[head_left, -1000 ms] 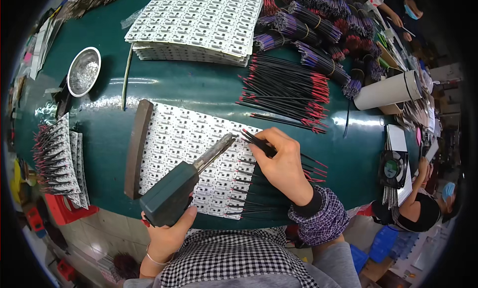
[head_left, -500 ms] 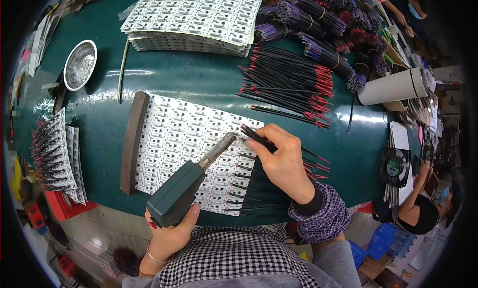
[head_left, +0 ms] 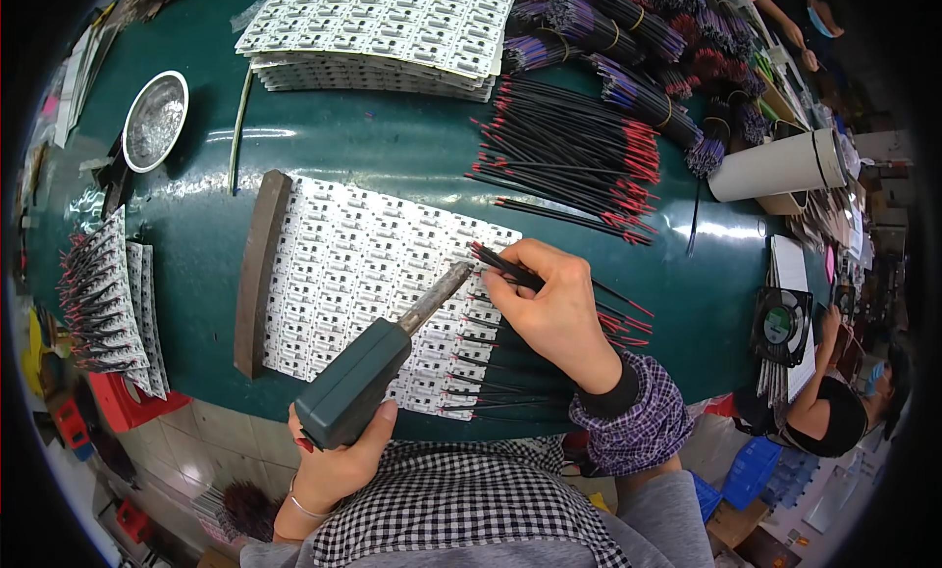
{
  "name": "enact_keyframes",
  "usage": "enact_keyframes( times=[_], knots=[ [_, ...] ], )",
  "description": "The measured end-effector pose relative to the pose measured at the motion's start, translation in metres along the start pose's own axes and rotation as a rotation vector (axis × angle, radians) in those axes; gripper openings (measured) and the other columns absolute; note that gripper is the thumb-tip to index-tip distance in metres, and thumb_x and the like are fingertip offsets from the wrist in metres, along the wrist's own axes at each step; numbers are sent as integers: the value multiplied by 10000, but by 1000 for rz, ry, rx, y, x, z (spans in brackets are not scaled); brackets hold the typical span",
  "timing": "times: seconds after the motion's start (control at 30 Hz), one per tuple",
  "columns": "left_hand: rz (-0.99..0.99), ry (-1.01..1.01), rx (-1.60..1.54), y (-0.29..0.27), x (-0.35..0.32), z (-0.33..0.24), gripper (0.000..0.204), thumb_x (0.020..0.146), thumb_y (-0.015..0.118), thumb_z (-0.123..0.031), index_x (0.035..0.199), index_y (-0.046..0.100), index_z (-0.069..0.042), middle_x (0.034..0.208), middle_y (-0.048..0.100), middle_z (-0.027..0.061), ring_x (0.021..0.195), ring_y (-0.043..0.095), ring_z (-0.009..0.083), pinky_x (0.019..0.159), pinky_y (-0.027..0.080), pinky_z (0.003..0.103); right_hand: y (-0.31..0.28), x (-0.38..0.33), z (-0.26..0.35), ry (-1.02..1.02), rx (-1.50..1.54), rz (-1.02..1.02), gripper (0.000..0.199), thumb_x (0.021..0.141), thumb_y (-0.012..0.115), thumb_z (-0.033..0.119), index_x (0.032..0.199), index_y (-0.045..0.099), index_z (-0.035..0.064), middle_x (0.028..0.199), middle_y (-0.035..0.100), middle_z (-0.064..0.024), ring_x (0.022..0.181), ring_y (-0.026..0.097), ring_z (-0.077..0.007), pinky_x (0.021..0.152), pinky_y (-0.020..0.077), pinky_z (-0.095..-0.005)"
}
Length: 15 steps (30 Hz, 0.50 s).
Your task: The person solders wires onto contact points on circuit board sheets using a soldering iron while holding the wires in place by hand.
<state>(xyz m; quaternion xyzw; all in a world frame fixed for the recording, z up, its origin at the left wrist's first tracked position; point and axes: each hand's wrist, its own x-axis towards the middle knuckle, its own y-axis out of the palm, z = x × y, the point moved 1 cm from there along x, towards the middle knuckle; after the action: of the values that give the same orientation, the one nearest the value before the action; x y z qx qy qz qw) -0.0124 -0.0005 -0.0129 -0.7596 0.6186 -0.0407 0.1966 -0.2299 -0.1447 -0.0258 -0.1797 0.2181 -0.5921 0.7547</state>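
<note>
Behind the blocky dark-green body of the soldering gun [head_left: 355, 384], the left hand [head_left: 343, 457] is partly hidden; it grips the tool, thumb along the side. The dull, stained metal barrel slants up to the right, its tip close to the black wires [head_left: 506, 265] pinched by the right hand [head_left: 551, 308]; whether tip and wire touch is hard to make out. These wires are thin, with reddish ends, and partly covered by the fingers. Beneath lies the white board sheet [head_left: 339, 264], flat on the glossy green table [head_left: 373, 141], patterned with rows of small dark parts. A straight brown bar [head_left: 262, 274] runs along its left edge. Beyond, the stack of sheets [head_left: 383, 19] is cut off above.
</note>
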Motion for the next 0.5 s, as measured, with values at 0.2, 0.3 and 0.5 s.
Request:
enact_keyframes(
  times=[0.2, 0.3, 0.5],
  knots=[
    [58, 169, 116, -1, -1, 4, 156, 768, 778, -34, 918, 738, -48, 859, 689, 74, 631, 641, 203, 570, 471, 293, 1, 0, -1, 12, -19, 0, 114, 789, 701, 46, 837, 659, -49, 723, 637, -129, 557, 608, -237, 533, 466, -343],
    [71, 167, 162, -2, -4, 5, 175, 755, 771, -17, 916, 748, -82, 869, 685, 79, 633, 639, 210, 565, 463, 293, 3, 0, -3, 0, 7, -12, 115, 788, 702, 45, 836, 658, -50, 720, 636, -132, 554, 609, -237, 535, 469, -344],
    [100, 180, 205, -5, -5, 9, 196, 739, 762, -34, 920, 759, -108, 902, 682, 64, 678, 647, 212, 566, 461, 327, 3, 0, -3, -5, -7, -11, 116, 791, 697, 50, 835, 658, -50, 725, 640, -143, 560, 614, -253, 544, 479, -351]
  ],
)
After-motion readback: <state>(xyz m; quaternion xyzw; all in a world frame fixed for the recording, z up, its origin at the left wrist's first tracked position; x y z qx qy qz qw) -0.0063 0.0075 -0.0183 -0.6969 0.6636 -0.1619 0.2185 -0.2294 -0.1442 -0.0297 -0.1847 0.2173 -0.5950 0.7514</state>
